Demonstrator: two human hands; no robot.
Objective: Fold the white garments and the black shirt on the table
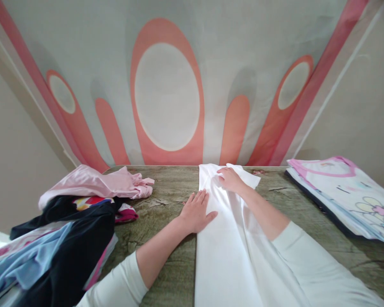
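Note:
A white garment (222, 256) lies lengthwise on the wood-patterned tabletop, one straight edge on its left and loose ridges along its right half. My left hand (196, 213) rests flat across that left edge, fingers spread and pointing away from me. Farther up, near the garment's far end, my right hand (232, 180) has its fingers curled into the cloth, and folds run from it towards me. A flap of the white cloth sticks out to the right beyond this hand. My right forearm and sleeve cover part of the garment's right side.
To the left is a loose heap of clothes (96, 226), with a pink garment (92, 184) on top. At the right stands a neat stack of folded clothes (348, 192), topped by a white shirt with pink trim. A pink-and-white patterned wall (211, 85) rises behind the table (169, 183).

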